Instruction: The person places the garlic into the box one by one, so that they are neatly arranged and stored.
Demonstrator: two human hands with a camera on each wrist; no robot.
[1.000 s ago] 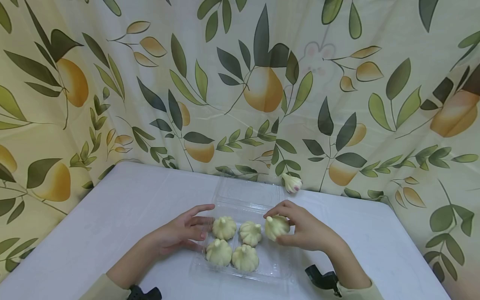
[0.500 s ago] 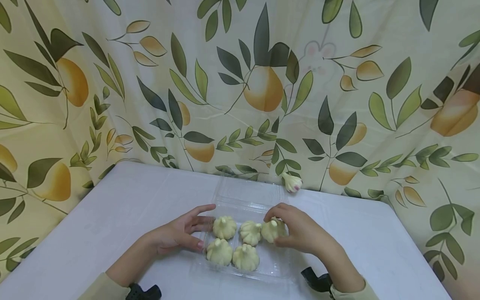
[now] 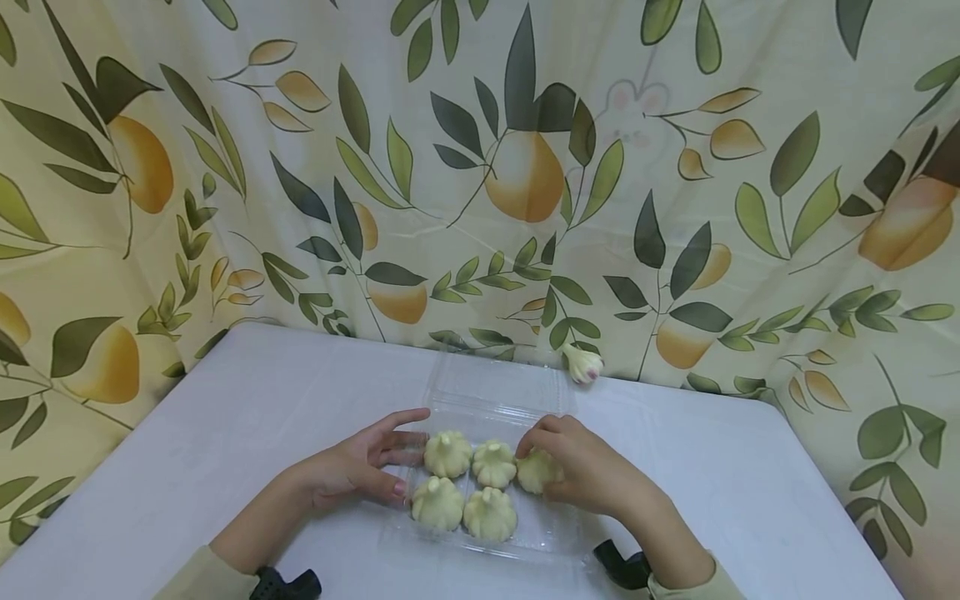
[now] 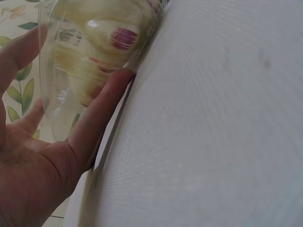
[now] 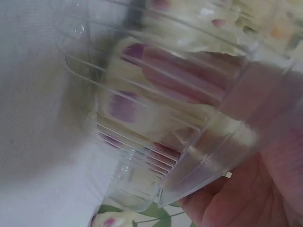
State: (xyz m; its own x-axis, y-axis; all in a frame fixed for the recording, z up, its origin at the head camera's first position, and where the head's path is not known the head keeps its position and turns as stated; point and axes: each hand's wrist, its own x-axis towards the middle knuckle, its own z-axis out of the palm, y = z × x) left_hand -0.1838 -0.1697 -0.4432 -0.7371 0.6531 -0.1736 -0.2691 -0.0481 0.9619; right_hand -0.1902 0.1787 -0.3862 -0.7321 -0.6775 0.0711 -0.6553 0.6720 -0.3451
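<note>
A clear plastic clamshell box (image 3: 551, 523) lies on the table with its lid (image 3: 498, 385) folded back. My right hand (image 3: 592, 471) reaches into its back right part and grips a pale garlic bulb (image 3: 537, 473). Through the box wall, the right wrist view shows purple marks on that bulb (image 5: 124, 106) and fingers around it. Two bulbs stand to its left in the back row, the nearer being a bulb (image 3: 494, 464); two more, including a bulb (image 3: 490, 515), stand in front. My left hand (image 3: 348, 468) rests with extended fingers against the box's left side.
Behind the box, another garlic bulb (image 3: 582, 364) lies at the table's far edge, next to the lid. A white cloth (image 3: 315, 375) covers the table. A curtain (image 3: 480, 167) printed with fruit and leaves hangs directly behind it.
My right hand has moved left and down with its garlic bulb, into the box beside the back-row bulbs. The middle back bulb has shifted slightly left. My left hand's thumb has come up along the box side.
</note>
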